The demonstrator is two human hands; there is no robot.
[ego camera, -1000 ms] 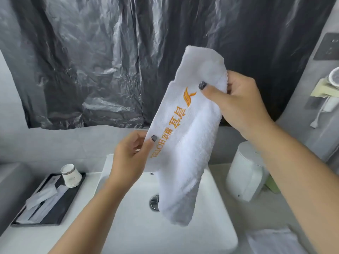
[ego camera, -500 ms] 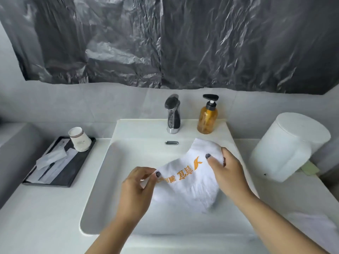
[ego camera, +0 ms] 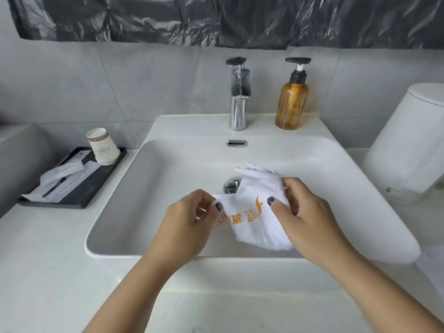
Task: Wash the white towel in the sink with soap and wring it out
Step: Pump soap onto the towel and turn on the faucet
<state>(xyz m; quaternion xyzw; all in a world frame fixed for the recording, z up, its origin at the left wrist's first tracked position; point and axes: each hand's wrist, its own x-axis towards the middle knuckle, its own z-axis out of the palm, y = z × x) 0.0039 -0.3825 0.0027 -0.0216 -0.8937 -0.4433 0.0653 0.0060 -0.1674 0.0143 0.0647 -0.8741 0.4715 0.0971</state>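
White towel [ego camera: 258, 221] between pinching hands

The sink [ego camera: 336, 164] is sitting in the middle of the tabletop [ego camera: 48, 272], with the faucet [ego camera: 237, 109] standing on its back rim and the soap bottle [ego camera: 292, 102] standing just to the right of it. The towel [ego camera: 254, 212] is hanging inside the basin, partly over the drain [ego camera: 231, 185], between the left hand [ego camera: 187, 227] and the right hand [ego camera: 312, 219]. The tray [ego camera: 96, 188] is lying at the tabletop's back left with the paper cups [ego camera: 102, 146] standing on its rear end, while the bin [ego camera: 408, 145] is standing to the sink's right.
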